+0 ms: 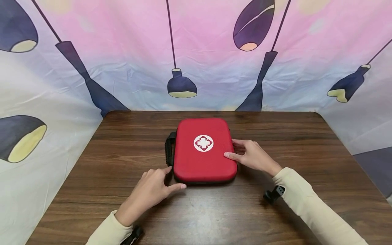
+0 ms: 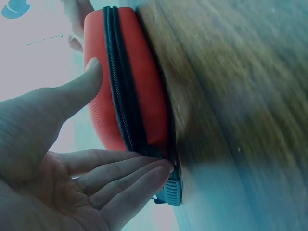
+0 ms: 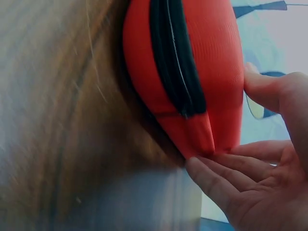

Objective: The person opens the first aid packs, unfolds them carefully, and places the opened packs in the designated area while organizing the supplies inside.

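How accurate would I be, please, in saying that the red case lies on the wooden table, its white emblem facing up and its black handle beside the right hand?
One detail is wrong: the head view shows the black handle beside the left hand, not the right hand. The red case does lie on the wooden table, its white emblem facing up.

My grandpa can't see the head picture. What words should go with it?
A red first-aid case with a white cross emblem lies on a wooden table. A person's right-hand grip holds its right edge; the left-hand grip is near its black handle.
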`<state>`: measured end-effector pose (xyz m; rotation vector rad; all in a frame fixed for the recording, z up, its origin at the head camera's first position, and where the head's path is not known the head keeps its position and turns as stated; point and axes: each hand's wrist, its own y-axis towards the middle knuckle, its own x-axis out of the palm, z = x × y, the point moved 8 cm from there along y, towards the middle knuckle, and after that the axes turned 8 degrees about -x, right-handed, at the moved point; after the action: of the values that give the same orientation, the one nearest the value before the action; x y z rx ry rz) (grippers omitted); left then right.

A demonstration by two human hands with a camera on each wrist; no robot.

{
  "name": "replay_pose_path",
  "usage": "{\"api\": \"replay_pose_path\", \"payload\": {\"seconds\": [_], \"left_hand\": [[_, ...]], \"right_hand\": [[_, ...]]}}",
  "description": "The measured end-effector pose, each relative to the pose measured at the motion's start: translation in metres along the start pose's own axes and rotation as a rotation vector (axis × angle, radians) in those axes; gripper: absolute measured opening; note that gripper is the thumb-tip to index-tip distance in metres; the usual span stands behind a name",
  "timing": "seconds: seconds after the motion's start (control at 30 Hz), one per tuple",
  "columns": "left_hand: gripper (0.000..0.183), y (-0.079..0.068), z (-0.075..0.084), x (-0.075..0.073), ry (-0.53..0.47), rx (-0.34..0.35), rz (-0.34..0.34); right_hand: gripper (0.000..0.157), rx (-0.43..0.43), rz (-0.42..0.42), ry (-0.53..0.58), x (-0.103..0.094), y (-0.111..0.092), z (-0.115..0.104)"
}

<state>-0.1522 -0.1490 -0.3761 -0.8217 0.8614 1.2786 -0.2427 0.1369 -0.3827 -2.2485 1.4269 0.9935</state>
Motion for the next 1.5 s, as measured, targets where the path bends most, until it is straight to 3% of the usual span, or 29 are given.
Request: {"api": "replay_pose_path", "payload": {"seconds": [0.27,0.53,0.93,1.2,1.37,1.5], "left_hand": [[0.044,0.001,0.007,0.004,-0.006,0.04,0.055],[0.061,0.0,0.012,0.0,0.001,0.057,0.107],[0.069,-0.007,0.031,-0.027,-0.051,0.133,0.26],[0.068,-0.01,0.044,-0.037,-0.074,0.171,0.325],[0.068,-0.01,0.055,-0.045,-0.105,0.207,0.361],[0.068,-0.011,0.066,-0.052,-0.13,0.251,0.396]], "right_hand": [[0.07,-0.021,0.014,0.003,0.005,-0.005,-0.004],[0.066,-0.023,0.016,-0.008,0.004,-0.007,-0.001],[0.06,-0.029,0.055,-0.026,-0.005,-0.014,-0.005],[0.055,-0.113,0.087,-0.061,-0.012,-0.014,-0.016],[0.04,-0.173,0.133,-0.1,-0.021,-0.013,-0.025],[0.033,-0.203,0.118,-0.152,-0.027,-0.01,-0.036]]}}
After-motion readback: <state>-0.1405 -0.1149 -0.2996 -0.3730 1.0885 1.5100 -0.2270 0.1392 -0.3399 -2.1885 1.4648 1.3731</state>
